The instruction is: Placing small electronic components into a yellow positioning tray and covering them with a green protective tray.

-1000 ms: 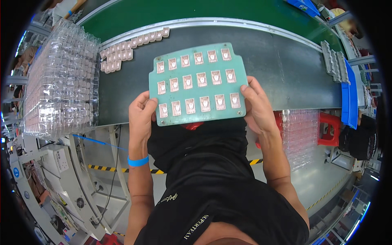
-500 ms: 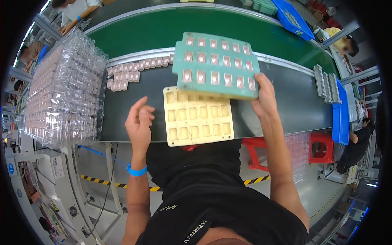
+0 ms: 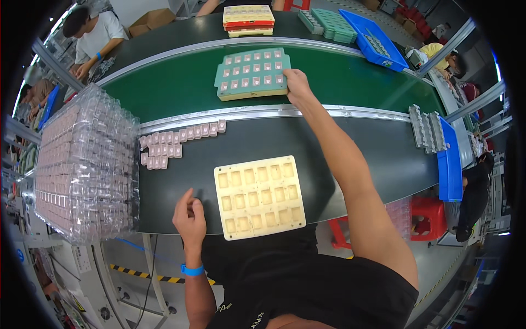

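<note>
My right hand (image 3: pixel 297 85) grips the right edge of a teal tray (image 3: pixel 249 75) with a cream underside. Rows of small pinkish pieces fill its pockets. The tray is over the green conveyor belt (image 3: pixel 181 82); whether it touches the belt I cannot tell. Near me, a cream tray (image 3: pixel 257 187) with rows of vacant rectangular pockets lies at the dark worktop's front edge. Just left of it is my left hand (image 3: pixel 190 219), holding nothing, its fingers loosely bent and apart.
Small pinkish pieces (image 3: pixel 186 133) stand in rows on the worktop. At left rises a tall stack of clear plastic trays (image 3: pixel 87 170). Grey parts (image 3: pixel 424 129) and a blue bin (image 3: pixel 449 164) are at right. Stacked moulds (image 3: pixel 248 21) and another person (image 3: pixel 104 33) are beyond the belt.
My right hand has carried the teal tray away from me, from above the cream tray to over the green belt. The cream tray is now fully uncovered. My left hand stays beside it.
</note>
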Available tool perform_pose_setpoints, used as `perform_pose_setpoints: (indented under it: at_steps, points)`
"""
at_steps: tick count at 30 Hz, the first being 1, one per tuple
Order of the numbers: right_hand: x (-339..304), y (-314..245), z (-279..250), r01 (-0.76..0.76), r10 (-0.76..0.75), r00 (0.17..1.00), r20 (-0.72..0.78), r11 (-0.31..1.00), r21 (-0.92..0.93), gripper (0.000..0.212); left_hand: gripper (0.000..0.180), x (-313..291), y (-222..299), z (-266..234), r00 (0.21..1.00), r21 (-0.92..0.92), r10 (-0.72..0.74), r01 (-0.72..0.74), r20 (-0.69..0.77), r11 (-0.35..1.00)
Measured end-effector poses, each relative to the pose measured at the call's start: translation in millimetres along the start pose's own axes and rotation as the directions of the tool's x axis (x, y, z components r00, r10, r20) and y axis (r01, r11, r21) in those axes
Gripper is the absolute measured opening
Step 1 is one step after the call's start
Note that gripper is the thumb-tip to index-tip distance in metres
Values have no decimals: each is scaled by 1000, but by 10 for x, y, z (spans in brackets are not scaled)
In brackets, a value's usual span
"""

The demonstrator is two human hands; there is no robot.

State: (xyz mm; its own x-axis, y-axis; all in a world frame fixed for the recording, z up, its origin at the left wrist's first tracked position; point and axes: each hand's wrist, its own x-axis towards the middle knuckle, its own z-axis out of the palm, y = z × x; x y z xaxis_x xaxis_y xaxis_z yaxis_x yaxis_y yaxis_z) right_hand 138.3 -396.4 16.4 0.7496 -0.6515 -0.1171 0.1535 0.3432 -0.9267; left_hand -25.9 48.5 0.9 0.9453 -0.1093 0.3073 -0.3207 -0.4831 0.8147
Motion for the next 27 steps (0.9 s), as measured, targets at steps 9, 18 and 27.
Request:
perform_pose_setpoints:
  at_steps: [9,18,27]
  points:
    - [652,-180,98,-39,120,971,209,934,-356,34,32,137,142,58,998,71,-49,47,33,996]
    - [926,-185,48,-105,313,939,144,658,-746,35,26,75,58,34,1000,225,22,-23,6,974]
    - [2083,-706,-969,163,-340,933,120,100,-982,34,22,107,115,41,998,352,9,-33,68,935]
